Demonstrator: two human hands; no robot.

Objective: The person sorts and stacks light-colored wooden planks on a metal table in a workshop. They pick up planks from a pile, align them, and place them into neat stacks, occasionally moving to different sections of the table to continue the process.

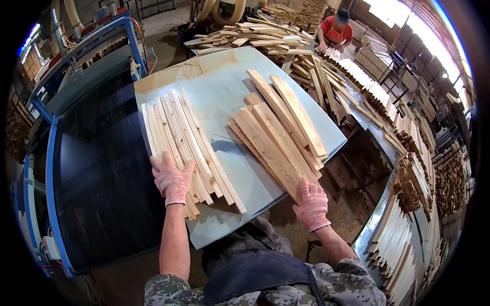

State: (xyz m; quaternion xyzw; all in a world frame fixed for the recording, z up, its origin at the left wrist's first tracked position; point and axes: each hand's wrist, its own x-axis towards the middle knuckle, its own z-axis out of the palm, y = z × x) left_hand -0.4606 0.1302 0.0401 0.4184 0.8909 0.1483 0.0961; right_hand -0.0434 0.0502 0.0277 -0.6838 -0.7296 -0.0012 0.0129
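On a pale blue-grey table lies a row of narrow wooden strips (186, 143), set side by side with uneven near ends. My left hand (172, 177), in a pink-and-white knit glove, rests on the left near part of this row, thumb apart from the fingers. To the right is a looser pile of wider wooden boards (278, 135), some overlapping. My right hand (311, 205), in a matching glove, grips the near end of a wooden board (270, 152) in that pile. The fingers under the board are hidden.
The table (204, 94) adjoins a black conveyor belt (102, 168) with a blue frame at left. Beyond lies a heap of loose boards (255, 38). A person in red (337, 30) works at the far right, along a bench lined with strips (395, 250).
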